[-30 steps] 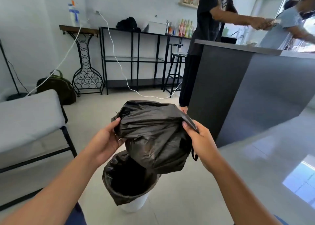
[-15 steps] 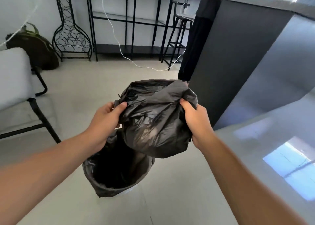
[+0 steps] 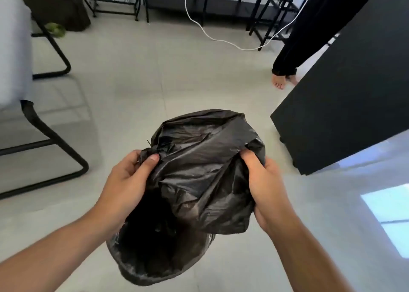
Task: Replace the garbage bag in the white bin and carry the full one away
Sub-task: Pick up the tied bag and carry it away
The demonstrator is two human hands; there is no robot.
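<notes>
Both my hands hold a crumpled black garbage bag (image 3: pixel 205 170) in the air in the middle of the view. My left hand (image 3: pixel 126 181) pinches its left edge between thumb and fingers. My right hand (image 3: pixel 265 187) grips its right edge. Directly below the bag stands the bin (image 3: pixel 155 267), lined with another black bag folded over its rim, so the bin's white body is hidden. The held bag hangs over the bin's far right side and covers part of its dark opening.
A black counter block (image 3: pixel 345 97) stands at the right. A barefoot person in black trousers (image 3: pixel 287 55) stands beside it. A white cable (image 3: pixel 221 39) trails over the floor at the back. A chair with black metal legs (image 3: pixel 55 154) is at the left.
The view has tilted down and moved closer to the bin. My hands have lowered the held bag toward the bin's opening and bunched its edges tighter.
</notes>
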